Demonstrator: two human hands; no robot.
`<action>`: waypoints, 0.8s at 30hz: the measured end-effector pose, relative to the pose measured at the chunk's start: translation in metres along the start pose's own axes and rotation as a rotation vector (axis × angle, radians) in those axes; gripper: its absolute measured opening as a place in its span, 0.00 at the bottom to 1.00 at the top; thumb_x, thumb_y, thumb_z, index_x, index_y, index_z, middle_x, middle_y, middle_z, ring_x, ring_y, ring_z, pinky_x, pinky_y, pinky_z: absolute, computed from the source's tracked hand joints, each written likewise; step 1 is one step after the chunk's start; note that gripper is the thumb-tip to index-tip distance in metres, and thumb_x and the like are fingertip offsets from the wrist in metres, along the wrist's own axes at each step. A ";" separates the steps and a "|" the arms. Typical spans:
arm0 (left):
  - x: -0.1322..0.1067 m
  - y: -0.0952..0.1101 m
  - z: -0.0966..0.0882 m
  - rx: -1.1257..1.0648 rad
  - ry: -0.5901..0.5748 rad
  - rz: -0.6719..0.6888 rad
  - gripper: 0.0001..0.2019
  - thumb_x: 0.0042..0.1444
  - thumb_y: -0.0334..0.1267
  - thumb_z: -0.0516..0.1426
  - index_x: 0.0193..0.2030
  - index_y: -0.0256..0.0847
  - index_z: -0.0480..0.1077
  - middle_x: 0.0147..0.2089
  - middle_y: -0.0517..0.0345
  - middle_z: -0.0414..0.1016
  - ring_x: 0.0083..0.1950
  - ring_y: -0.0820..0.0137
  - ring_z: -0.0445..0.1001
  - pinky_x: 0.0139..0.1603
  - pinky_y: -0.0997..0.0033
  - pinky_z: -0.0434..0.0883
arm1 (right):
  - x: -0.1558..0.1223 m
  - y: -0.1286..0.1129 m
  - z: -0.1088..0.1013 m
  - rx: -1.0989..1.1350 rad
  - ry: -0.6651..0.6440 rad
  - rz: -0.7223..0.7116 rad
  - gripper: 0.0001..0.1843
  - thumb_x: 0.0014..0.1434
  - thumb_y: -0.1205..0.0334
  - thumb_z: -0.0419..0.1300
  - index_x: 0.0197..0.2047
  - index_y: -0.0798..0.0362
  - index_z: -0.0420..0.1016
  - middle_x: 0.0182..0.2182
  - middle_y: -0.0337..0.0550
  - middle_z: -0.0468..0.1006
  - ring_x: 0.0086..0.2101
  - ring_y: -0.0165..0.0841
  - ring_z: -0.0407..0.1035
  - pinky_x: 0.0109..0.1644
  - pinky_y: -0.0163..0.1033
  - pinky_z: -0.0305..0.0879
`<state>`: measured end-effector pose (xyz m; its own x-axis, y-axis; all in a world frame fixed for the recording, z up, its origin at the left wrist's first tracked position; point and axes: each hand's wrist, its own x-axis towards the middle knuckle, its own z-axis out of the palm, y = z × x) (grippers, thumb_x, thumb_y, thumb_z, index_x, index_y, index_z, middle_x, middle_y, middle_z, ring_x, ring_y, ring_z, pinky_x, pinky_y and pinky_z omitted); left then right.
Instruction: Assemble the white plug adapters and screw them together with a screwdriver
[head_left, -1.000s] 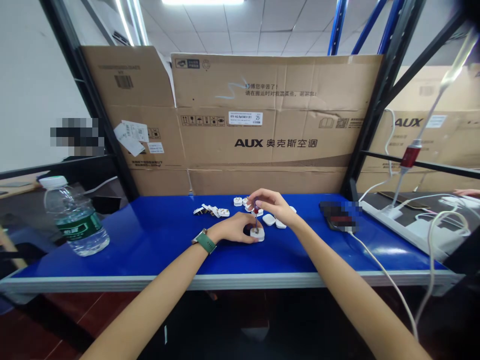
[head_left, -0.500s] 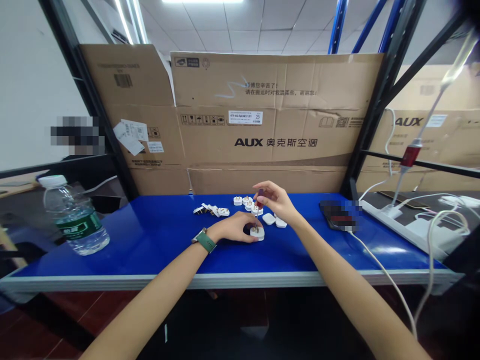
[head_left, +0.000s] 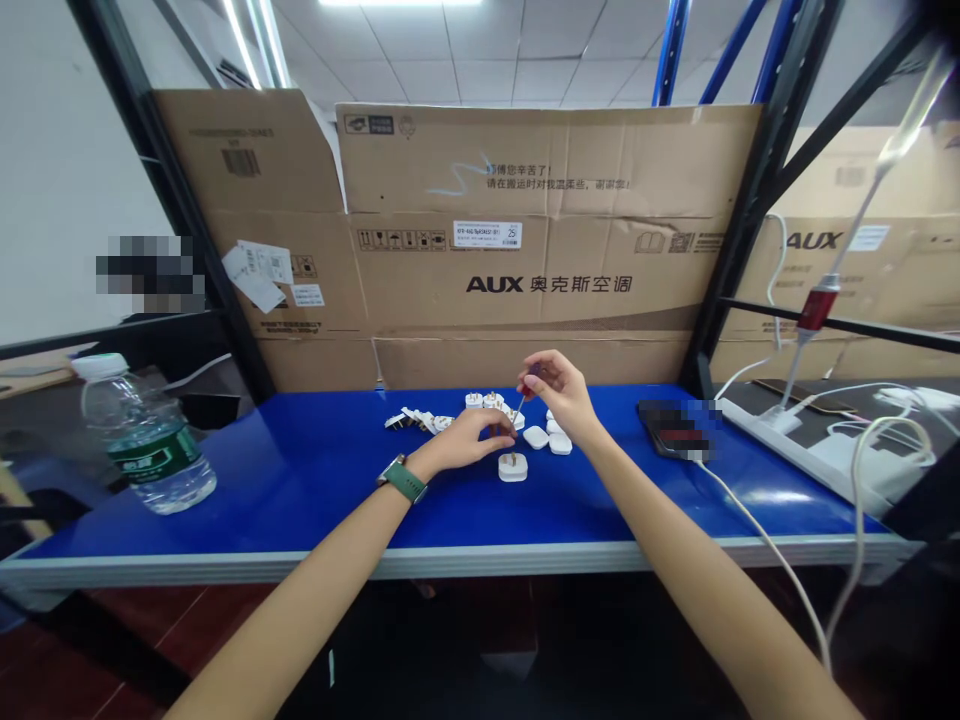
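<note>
A screwdriver (head_left: 528,388) with a red and dark handle is held in my right hand (head_left: 559,392), fingers closed round the handle. Its metal shaft slants down to the left. At the shaft's tip the thumb and fingers of my left hand (head_left: 474,438) come together in a pinch; whatever may be between them is too small to make out. Just below, untouched, a white plug (head_left: 513,468) lies on the blue table with its metal pins facing up. Behind my hands stand several more white plugs (head_left: 492,400), partly hidden. White plug covers (head_left: 559,443) lie to the right.
Several loose white plug parts (head_left: 417,420) lie left of the plugs. A water bottle (head_left: 150,440) stands at the table's left end. On the right are a phone (head_left: 675,430) with a cable and a power strip (head_left: 772,440). A cardboard sheet (head_left: 555,340) walls off the back.
My left hand has let go of the white plug and moved up to the screwdriver's tip. My right hand has lifted the screwdriver off the plug and tilted it.
</note>
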<state>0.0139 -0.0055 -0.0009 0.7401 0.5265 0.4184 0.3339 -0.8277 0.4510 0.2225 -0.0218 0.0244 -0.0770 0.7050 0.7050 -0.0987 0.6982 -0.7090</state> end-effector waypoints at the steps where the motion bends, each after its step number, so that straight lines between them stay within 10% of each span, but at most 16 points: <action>1: 0.000 -0.002 -0.001 0.030 0.011 0.001 0.12 0.65 0.45 0.58 0.42 0.39 0.76 0.42 0.54 0.80 0.43 0.66 0.76 0.48 0.68 0.69 | 0.000 0.001 0.000 -0.003 0.008 -0.005 0.22 0.57 0.45 0.69 0.46 0.50 0.70 0.35 0.42 0.77 0.34 0.35 0.75 0.36 0.40 0.74; 10: -0.007 -0.022 -0.013 0.430 -0.022 -0.068 0.05 0.63 0.38 0.61 0.41 0.46 0.79 0.43 0.59 0.81 0.46 0.65 0.77 0.46 0.68 0.61 | 0.002 0.006 -0.004 -0.043 0.102 -0.022 0.20 0.59 0.47 0.67 0.48 0.49 0.71 0.36 0.42 0.77 0.33 0.34 0.75 0.34 0.39 0.72; 24: -0.006 -0.014 -0.008 0.396 -0.048 -0.051 0.07 0.65 0.39 0.59 0.44 0.46 0.79 0.45 0.58 0.79 0.44 0.66 0.75 0.46 0.69 0.62 | 0.003 0.008 -0.004 -0.041 0.070 -0.005 0.19 0.58 0.47 0.67 0.47 0.49 0.72 0.34 0.40 0.76 0.32 0.33 0.74 0.34 0.38 0.70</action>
<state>0.0000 0.0041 -0.0034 0.7401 0.5670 0.3615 0.5633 -0.8164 0.1272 0.2253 -0.0135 0.0209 -0.0065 0.7072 0.7070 -0.0583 0.7055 -0.7063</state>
